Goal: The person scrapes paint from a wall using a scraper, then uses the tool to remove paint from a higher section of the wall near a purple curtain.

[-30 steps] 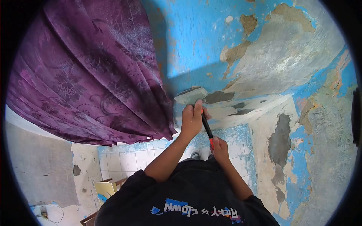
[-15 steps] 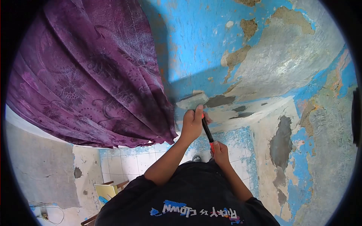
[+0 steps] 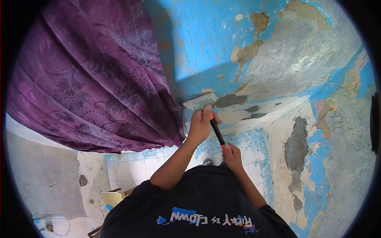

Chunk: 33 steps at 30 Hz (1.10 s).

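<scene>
A long-handled wall scraper with a black and red handle is held in both hands. Its wide, whitish-coated blade lies against the blue painted wall, close to the curtain's edge. High on the handle, just below the blade, my left hand is closed with the thumb pointing along it. My right hand grips the red lower end near my waist. Beside the blade, a dark grey bare patch shows on the wall.
A purple patterned curtain hangs on the left, its edge close to my left hand. Grey, peeling wall stands on the right. White floor tiles carry blue paint flakes. A yellowish piece of furniture and a cable are at lower left.
The scraper blade and my left hand have shifted slightly up and to the left in view. My right hand has risen a little; both grips are the same.
</scene>
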Motion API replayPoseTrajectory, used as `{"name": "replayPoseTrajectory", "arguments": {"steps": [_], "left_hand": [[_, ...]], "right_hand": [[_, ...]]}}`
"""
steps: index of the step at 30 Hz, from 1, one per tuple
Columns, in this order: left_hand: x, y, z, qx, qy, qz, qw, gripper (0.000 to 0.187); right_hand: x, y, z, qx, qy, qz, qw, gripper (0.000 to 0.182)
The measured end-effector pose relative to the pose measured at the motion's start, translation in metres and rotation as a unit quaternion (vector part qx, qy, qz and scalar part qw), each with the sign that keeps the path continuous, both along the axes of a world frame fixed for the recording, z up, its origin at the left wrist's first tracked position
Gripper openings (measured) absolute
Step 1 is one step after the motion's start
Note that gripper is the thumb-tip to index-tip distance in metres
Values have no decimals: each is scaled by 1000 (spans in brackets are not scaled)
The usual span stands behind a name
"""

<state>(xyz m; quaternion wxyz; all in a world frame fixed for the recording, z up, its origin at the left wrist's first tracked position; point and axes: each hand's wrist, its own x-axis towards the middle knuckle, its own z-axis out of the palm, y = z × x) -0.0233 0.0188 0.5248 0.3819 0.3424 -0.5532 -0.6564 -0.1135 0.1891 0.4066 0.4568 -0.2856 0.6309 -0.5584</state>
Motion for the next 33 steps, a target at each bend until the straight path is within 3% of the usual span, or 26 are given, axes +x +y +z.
{"name": "replayPoseTrajectory", "arguments": {"steps": [2,5,11,17,20,23,27,33], "left_hand": [[-3,0,-16,24,15,9,1000,58],[-7,2,18,7,29,25,999,57],[-5,1,-19,5,-21,20,1000,59],[-10,7,16,-39,-23,8,999,60],[-9,5,-32,19,-10,-5,1000,59],[-18,13,-20,54,9,38,998,58],[-12,11,-31,38,14,6,999,54],[-19,29,-51,104,60,51,991,53]], "right_hand": [[-3,0,-3,-9,12,0,1000,37],[-3,-6,15,-14,9,2,1000,36],[-5,1,-5,-3,-17,12,1000,35],[-5,3,29,-9,-35,7,999,34],[-11,12,-9,12,3,12,1000,35],[-17,10,-15,-3,-4,26,1000,35],[-17,18,-5,17,7,35,999,33],[-50,27,-8,53,29,94,994,29]]}}
